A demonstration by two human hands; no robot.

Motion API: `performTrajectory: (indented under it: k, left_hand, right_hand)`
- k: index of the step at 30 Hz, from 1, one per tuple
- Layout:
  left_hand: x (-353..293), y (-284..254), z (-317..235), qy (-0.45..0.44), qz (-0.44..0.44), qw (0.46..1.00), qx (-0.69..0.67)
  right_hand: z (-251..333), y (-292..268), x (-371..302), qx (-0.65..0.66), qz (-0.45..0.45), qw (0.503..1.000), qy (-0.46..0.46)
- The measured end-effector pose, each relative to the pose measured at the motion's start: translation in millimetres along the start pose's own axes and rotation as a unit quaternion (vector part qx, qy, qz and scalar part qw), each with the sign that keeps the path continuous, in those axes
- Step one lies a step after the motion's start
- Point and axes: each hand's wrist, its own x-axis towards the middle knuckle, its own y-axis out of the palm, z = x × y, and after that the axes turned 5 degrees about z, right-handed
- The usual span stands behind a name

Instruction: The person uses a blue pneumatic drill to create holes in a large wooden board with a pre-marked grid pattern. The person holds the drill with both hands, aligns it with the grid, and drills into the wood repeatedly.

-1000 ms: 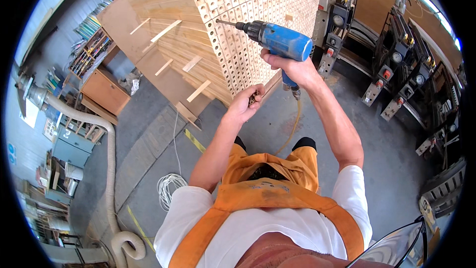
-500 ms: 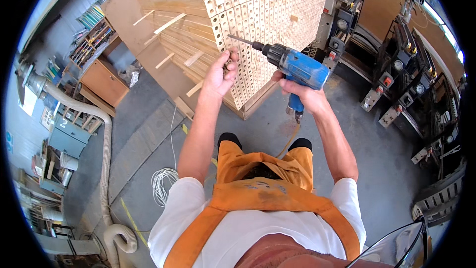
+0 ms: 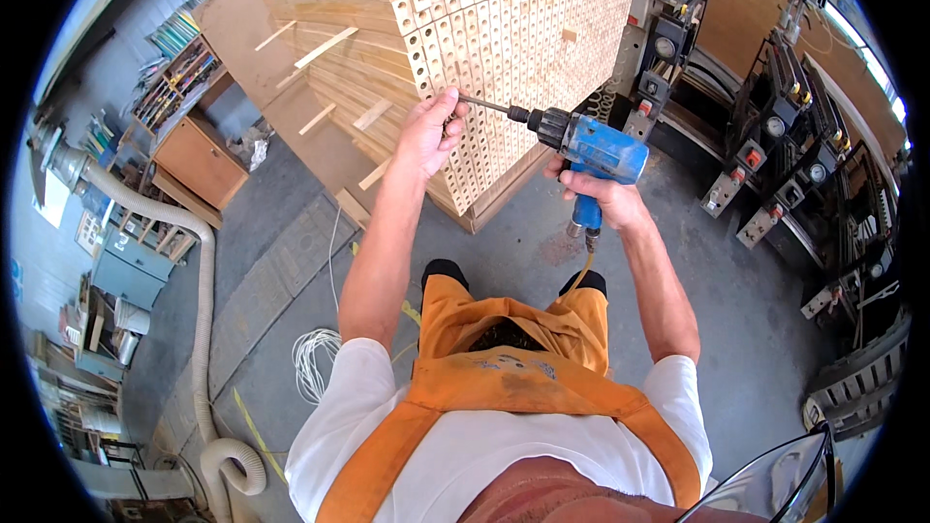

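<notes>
My right hand [image 3: 612,198] is wrapped round the handle of a blue power drill [image 3: 606,149], which has a hose at the base of its grip. A long thin driver bit [image 3: 486,106] points left from the black chuck. At its tip, the thumb and fingers of my left hand [image 3: 426,138] are pinched together. Small dark pieces seem to lie in those curled fingers, too hidden to name. Just beyond both hands rises a tall stack of wooden pieces [image 3: 523,15], its face lined with rows of round holes. Some holes at the near left edge look dark-rimmed.
Thin wooden strips [image 3: 327,46] stick out from the stack's left side. A coil of white cable [image 3: 315,364] and a ribbed hose [image 3: 205,310] lie on the floor to the left. Machinery with gauges [image 3: 775,136] stands at the right. A wooden cabinet [image 3: 201,160] is far left.
The drill has shifted slightly right, and its bit has tilted. My left hand's thumb and fingers have closed in at the bit's tip; earlier they were below it.
</notes>
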Motion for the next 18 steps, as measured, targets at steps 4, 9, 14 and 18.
performTrajectory:
  k: [4, 9, 14, 18]
  left_hand:
    - [10.5, 3.9, 4.6, 0.015, -0.015, 0.999, -0.028]
    - [29.8, 16.1, -4.1, 0.093, 0.011, 0.984, -0.15]
    - [34.2, 15.5, -4.1, 0.11, 0.041, 0.972, -0.205]
    - [28.8, 14.6, 0.7, 0.088, -0.003, 0.983, -0.164]
  right_hand:
    - [-3.6, 6.7, 4.7, -0.058, -0.012, 0.997, -0.048]
    - [8.4, 33.4, 25.1, -0.13, -0.036, 0.987, -0.091]
    - [18.9, 41.6, 43.0, -0.03, -0.023, 0.997, -0.072]
    - [32.0, 40.3, 44.7, -0.073, -0.014, 0.995, -0.068]
